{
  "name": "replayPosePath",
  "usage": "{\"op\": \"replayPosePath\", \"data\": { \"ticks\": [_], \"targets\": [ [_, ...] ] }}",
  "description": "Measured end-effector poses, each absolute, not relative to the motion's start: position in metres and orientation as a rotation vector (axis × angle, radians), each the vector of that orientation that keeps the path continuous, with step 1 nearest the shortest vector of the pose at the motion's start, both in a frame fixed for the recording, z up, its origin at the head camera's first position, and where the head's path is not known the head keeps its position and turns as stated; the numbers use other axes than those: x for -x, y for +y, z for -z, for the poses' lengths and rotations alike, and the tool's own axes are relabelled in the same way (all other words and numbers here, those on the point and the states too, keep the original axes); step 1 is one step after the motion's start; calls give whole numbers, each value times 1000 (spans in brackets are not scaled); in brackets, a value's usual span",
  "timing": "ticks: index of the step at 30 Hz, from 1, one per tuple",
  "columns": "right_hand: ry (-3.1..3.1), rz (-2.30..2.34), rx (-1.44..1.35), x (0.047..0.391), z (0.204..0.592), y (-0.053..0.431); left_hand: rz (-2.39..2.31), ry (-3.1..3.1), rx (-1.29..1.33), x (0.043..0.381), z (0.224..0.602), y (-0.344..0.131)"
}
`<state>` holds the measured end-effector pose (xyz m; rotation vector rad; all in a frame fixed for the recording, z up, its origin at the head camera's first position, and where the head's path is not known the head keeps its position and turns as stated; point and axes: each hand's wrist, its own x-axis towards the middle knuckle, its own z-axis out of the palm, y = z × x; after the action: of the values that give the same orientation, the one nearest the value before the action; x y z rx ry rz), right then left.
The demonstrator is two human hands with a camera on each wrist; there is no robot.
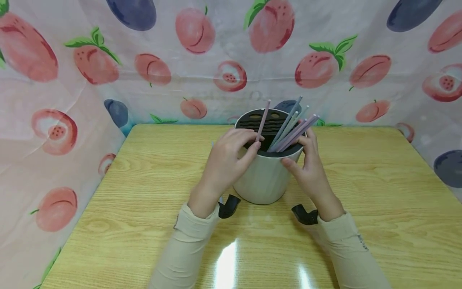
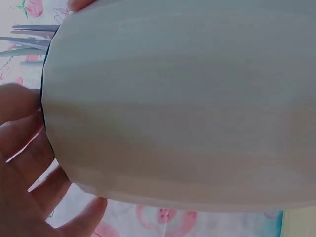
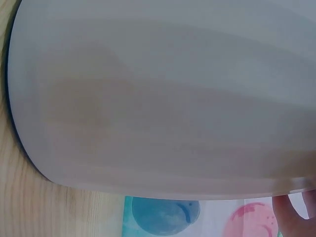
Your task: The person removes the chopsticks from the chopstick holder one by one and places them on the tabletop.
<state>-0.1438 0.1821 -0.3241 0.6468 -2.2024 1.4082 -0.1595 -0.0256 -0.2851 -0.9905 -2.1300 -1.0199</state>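
Pastel sticks (image 1: 296, 133) lean in round white holder (image 1: 263, 180); right hand (image 1: 312, 170) grips its right side; left hand (image 1: 226, 159) pinches slim pink stick (image 1: 264, 120), seemingly unplaced

A pale, smooth-sided bucket (image 1: 260, 180) stands upright on the desk (image 1: 108, 204). Its black top (image 1: 247, 118) has slots and two round holes at the back, with a deeper compartment in front. Several blue-grey, greenish and purple straws (image 1: 288, 129) stand in that front compartment, tilted to the right. One pink straw (image 1: 264, 117) rises apart from them, its lower end pinched by the left grip (image 1: 231, 154). The right grip (image 1: 306, 168) holds the bucket's rim.
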Motion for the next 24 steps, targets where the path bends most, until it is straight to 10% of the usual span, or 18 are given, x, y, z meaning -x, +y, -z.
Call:
{"op": "replayPosePath", "data": {
  "ticks": [24],
  "targets": [
    [-2193,-1433,-630,134,322,176,1861,-1785,916,134,263,-36]
  ]
}}
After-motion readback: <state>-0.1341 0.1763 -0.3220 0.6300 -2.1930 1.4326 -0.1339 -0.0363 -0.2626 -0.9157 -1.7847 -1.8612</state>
